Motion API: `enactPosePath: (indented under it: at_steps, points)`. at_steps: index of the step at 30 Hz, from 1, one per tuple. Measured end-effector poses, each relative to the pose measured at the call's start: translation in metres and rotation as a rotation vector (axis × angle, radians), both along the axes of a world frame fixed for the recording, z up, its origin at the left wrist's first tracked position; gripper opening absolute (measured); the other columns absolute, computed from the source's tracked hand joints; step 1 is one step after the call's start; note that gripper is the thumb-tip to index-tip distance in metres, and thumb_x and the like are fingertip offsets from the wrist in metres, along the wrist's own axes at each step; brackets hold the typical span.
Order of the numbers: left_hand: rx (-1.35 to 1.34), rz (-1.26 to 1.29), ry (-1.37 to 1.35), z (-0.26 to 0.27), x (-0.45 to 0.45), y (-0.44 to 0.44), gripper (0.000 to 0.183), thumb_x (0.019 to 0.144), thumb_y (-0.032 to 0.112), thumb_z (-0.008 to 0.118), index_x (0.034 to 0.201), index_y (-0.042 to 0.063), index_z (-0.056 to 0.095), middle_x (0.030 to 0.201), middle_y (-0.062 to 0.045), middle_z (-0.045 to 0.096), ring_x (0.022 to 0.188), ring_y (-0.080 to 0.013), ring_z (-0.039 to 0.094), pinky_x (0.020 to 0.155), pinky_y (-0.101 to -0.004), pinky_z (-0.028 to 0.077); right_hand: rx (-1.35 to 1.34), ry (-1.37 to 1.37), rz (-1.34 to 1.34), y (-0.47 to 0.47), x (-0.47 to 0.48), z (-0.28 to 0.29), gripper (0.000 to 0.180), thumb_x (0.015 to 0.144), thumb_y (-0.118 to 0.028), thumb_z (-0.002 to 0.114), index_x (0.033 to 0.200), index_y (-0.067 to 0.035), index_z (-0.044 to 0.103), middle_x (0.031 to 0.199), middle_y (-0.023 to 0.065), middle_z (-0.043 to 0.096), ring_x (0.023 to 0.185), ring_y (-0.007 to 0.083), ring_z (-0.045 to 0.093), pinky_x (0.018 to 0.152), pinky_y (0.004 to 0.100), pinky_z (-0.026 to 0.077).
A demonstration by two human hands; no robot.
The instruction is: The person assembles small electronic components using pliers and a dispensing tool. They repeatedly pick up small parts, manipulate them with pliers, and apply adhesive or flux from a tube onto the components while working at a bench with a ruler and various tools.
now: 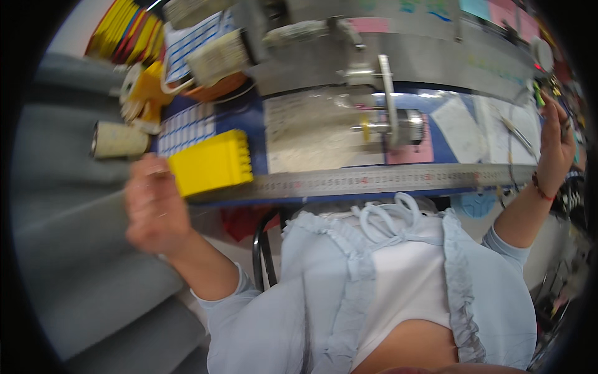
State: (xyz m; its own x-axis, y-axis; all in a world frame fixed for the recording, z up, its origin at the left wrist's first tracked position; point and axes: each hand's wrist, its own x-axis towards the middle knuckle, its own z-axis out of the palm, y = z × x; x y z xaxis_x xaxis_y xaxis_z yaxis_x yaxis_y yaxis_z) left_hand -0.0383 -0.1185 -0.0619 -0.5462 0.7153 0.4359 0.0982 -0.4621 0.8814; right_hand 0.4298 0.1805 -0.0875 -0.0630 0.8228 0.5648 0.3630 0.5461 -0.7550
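At the left front corner of the table is my left hand (156,205), blurred, its fingers curled beside a bright yellow block-shaped piece (210,163) with a notched right edge. Whether the fingers touch that piece or pinch something small is not clear. My right hand (556,135) is raised at the far right, fingertips bunched against a small green item (538,96) that is too blurred to name. Between the hands, a long steel ruler (327,181) runs along the table's front edge. Behind it, a metal shaft with a knurled cylinder (413,126) projects from a grey machine (303,61).
Thread spools (135,89), a beige cylinder (120,139) and a basket (219,86) crowd the left, below a stack of yellow and red pieces (126,32). Papers (460,128) and a pen-like tool (517,135) lie at the right. Grey fabric (84,210) hangs at my left.
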Motion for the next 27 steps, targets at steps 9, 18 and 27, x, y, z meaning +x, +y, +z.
enactPosePath:
  at_steps: [9,18,27]
  points:
    - [-0.520,0.719,1.119,-0.077,0.036,-0.037,0.014,0.069,0.009,0.079,0.078,0.013,0.070,0.088,0.002,0.068,0.096,-0.0217,0.058,0.093,-0.0375,0.035,-0.034,-0.051,0.109,0.017,-0.013,-0.015,0.023,0.101,-0.011,0.061,0.119,0.001,0.070,0.105,0.0018,0.069,0.069,-0.0013,0.043,0.058,0.0150,0.027]
    - [-0.416,0.516,1.386,-0.041,0.023,-0.012,0.010,0.067,0.011,0.076,0.070,0.015,0.067,0.095,0.001,0.067,0.101,-0.0235,0.058,0.095,-0.0367,0.033,0.036,-0.185,0.329,0.003,-0.073,0.010,0.020,0.099,-0.011,0.063,0.113,0.000,0.071,0.102,0.0018,0.072,0.084,0.0060,0.059,0.075,0.0184,0.043]
    - [-0.009,0.429,1.308,0.019,0.081,0.174,0.016,0.084,0.022,0.074,0.085,0.006,0.071,0.090,-0.007,0.071,0.094,-0.0284,0.064,0.085,-0.0404,0.048,-0.043,0.056,0.667,0.053,-0.227,0.060,0.027,0.091,-0.024,0.075,0.100,0.002,0.074,0.085,0.0014,0.071,0.070,0.0053,0.058,0.061,0.0256,0.048]
